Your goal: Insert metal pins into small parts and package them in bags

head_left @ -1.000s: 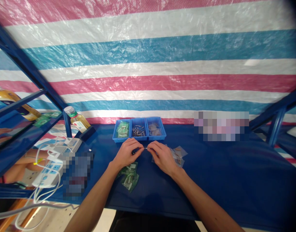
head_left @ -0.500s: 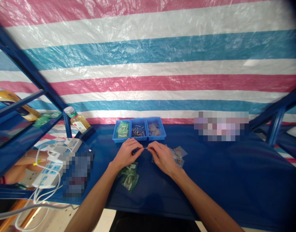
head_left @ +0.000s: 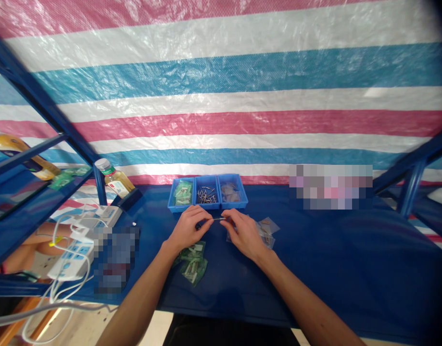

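Observation:
My left hand (head_left: 187,229) and my right hand (head_left: 244,235) meet over the blue table top (head_left: 314,259). A thin metal pin (head_left: 219,219) spans the gap between my fingertips. My left fingers pinch a small dark part (head_left: 199,225) at its near end, and my right fingertips grip its far end. Green-printed plastic packets (head_left: 194,264) lie just below my left hand. Clear bags of brass-coloured pins (head_left: 266,231) lie beside my right hand, partly hidden by it.
A blue three-compartment tray (head_left: 207,192) stands behind my hands, holding green packets, loose metal pins and a clear bag. At the left are a bottle (head_left: 116,181), a white power strip (head_left: 71,262) and cables. Blue shelf frames and a striped tarp surround the table.
My hands have risen slightly, and a longer stretch of the metal pin now shows between them.

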Available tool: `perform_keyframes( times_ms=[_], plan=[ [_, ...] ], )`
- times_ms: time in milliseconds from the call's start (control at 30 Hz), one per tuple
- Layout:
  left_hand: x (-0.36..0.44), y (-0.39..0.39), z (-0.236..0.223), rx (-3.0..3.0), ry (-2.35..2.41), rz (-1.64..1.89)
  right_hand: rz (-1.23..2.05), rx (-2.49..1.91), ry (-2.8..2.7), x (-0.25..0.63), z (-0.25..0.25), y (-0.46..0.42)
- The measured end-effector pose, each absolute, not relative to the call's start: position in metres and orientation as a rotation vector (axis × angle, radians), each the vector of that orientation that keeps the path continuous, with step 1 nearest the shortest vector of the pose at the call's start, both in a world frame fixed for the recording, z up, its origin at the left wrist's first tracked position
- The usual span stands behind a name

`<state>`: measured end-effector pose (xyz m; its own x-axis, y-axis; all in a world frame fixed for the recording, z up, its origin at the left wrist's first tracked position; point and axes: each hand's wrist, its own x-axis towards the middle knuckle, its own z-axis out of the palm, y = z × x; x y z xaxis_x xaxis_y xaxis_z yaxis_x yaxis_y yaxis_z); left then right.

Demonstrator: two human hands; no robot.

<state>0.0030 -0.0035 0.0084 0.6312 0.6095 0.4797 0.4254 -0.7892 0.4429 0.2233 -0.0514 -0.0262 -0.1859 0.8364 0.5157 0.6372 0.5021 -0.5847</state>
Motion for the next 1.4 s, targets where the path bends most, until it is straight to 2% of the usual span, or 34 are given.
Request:
perform_keyframes(
  times_ms=[833, 1400],
  plan=[
    [0.01, -0.0056, 0.0086, 2.647, 0.742, 0.873, 0.372, -1.176, -1.949, 0.2157, -0.0264, -0.0552],
    [0.0073, -0.0044, 0.0098, 2.645, 0.794, 0.869, 0.285, -1.315, -1.936, 0.2184, -0.0221, -0.0543]
  ],
)
